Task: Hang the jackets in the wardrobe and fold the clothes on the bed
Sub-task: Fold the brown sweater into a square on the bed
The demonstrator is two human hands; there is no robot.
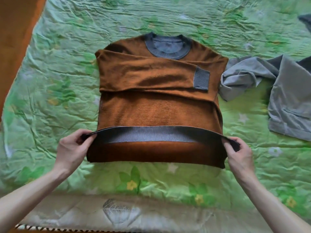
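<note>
A brown sweater with grey ribbed collar, cuffs and hem lies flat in the middle of the bed, its sleeves folded across the chest. My left hand pinches the left corner of the grey hem and my right hand pinches the right corner. Both corners are lifted off the bed, so the hem band is raised and turned up toward the collar, with the brown fabric hanging below it.
A green floral bedspread covers the bed. A crumpled grey garment lies right of the sweater, touching its edge. Another dark piece shows at the far right. The mattress edge is near me; brown floor lies left.
</note>
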